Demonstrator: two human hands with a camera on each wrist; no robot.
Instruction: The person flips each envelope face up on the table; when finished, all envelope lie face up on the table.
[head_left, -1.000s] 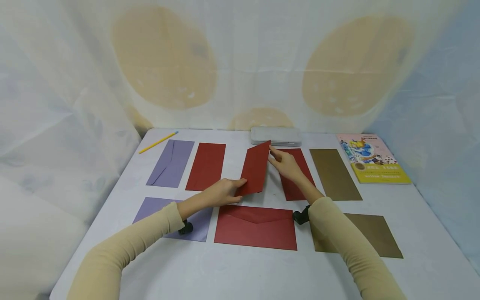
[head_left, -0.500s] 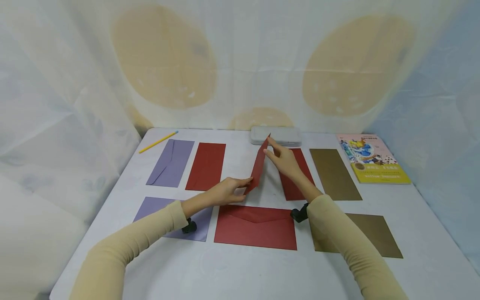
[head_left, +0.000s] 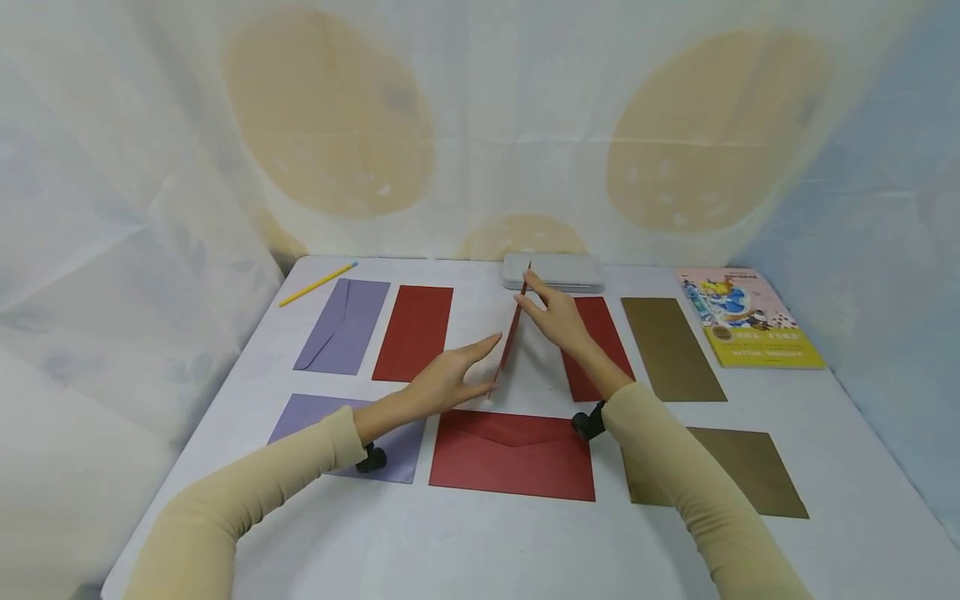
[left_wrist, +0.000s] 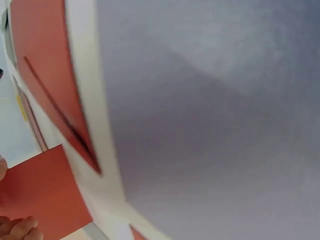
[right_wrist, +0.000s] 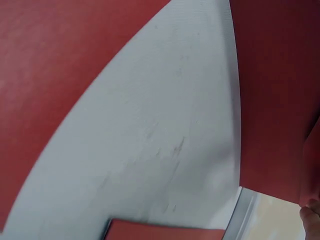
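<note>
A red envelope (head_left: 512,335) stands nearly edge-on to the head view, tilted above the middle of the table. My right hand (head_left: 558,318) pinches its far end between thumb and fingers. My left hand (head_left: 444,379) is at its near end, thumb raised away and lower fingers touching or very close to the edge. In the left wrist view, some fingertips (left_wrist: 22,229) overlap the red envelope (left_wrist: 47,187). One right fingertip (right_wrist: 311,216) shows at the envelope's corner in the right wrist view. Below the hands lies another red envelope (head_left: 512,462) with its flap up.
Flat on the white table (head_left: 450,550) lie two purple envelopes (head_left: 345,325), red ones left (head_left: 414,333) and right (head_left: 600,342), and two brown ones (head_left: 672,346). A yellow pencil (head_left: 315,285), a grey case (head_left: 555,271) and a book (head_left: 750,317) are at the back.
The held envelope has turned from showing its broad face to nearly edge-on. My right hand has shifted slightly left with it. The left thumb has lifted away from the envelope.
</note>
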